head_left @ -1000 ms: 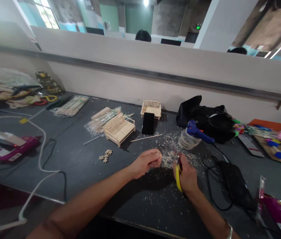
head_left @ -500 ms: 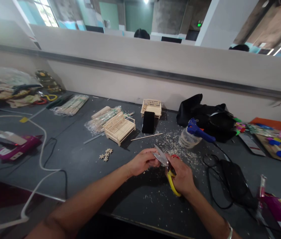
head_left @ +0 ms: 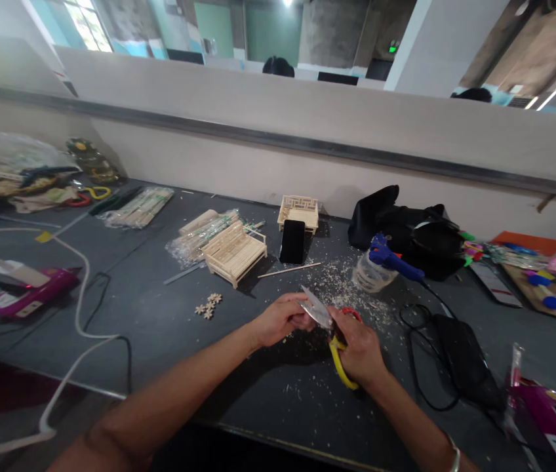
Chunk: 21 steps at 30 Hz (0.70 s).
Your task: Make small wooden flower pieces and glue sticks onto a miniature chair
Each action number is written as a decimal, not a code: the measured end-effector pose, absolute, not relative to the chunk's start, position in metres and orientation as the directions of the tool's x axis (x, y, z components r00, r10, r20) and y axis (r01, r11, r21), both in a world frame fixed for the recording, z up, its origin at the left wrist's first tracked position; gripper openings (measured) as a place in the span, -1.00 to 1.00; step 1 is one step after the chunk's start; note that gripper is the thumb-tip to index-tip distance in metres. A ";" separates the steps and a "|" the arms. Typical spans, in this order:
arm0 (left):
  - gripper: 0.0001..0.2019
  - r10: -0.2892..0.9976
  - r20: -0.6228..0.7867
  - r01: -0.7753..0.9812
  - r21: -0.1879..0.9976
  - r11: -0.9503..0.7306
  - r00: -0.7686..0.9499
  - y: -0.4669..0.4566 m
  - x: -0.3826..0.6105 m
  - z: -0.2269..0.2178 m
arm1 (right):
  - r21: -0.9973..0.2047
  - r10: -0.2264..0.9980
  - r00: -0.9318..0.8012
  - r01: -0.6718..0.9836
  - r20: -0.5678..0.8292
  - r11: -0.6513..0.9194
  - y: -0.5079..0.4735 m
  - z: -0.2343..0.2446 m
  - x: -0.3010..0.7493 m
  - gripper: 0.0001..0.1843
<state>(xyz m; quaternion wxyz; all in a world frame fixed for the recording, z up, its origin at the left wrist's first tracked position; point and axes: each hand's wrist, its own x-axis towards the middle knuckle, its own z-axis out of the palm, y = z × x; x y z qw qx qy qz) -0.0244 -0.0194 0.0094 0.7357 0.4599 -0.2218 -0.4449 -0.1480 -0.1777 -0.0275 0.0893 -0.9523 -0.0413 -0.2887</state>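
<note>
My right hand (head_left: 360,344) grips a pair of scissors (head_left: 318,313) by the red and yellow handles, the blades pointing up and to the left. Close against the blades, my left hand (head_left: 282,320) is pinched; whatever sits between its fingertips is too small to make out. Pale cut bits lie scattered on the dark table (head_left: 170,373) around both hands. Beyond them lies a thin wooden stick (head_left: 288,270). A small bench made of sticks (head_left: 235,252) stands behind my left hand, with several small wooden flower shapes (head_left: 208,306) in front of it.
A phone (head_left: 292,241) leans on a second stick-built seat (head_left: 299,211). On the right, a blue glue gun (head_left: 392,257) rests on a clear tub (head_left: 369,278), near a black bag (head_left: 406,229) and a cabled black box (head_left: 469,360). A magenta power strip (head_left: 32,294) lies left.
The scissor blades have turned slightly beside my left fingertips. Both hands stay in nearly the same place, and the whole view has shifted a little.
</note>
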 end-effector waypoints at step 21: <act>-0.73 -0.861 0.038 0.497 0.804 0.328 0.507 -0.020 -0.014 0.016 | -0.291 -0.352 0.790 -0.229 0.502 -0.929 -0.198 -0.016 -0.141 -0.63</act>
